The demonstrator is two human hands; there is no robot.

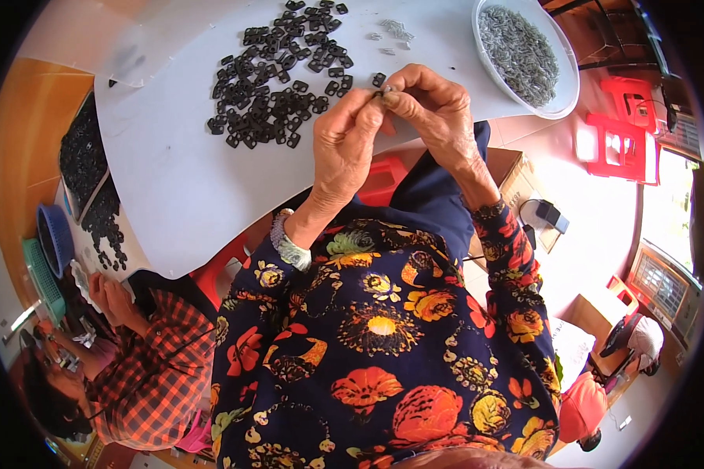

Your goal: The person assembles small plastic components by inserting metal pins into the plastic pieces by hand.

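My left hand [344,137] is closed in a pinch on a small black plastic piece [381,93], mostly hidden by the fingertips. Meeting it there, my right hand [440,109] also pinches with thumb and forefinger; what it grips is too small to make out. Both hands are over the table's near edge. To their left spreads a loose heap of small black plastic pieces [270,105] with holes in them. One single black piece [378,80] lies just beyond my fingertips. Farther off, a few small silvery metal parts [397,31] are scattered on the white table [172,172].
A white round tub [569,82] full of silvery metal parts stands at the table's right end. Red stools [622,148] and a cardboard box [524,187] are on the right. At lower left a co-worker in a checked shirt [156,367] sits near more black pieces [105,227] and blue baskets [53,238].
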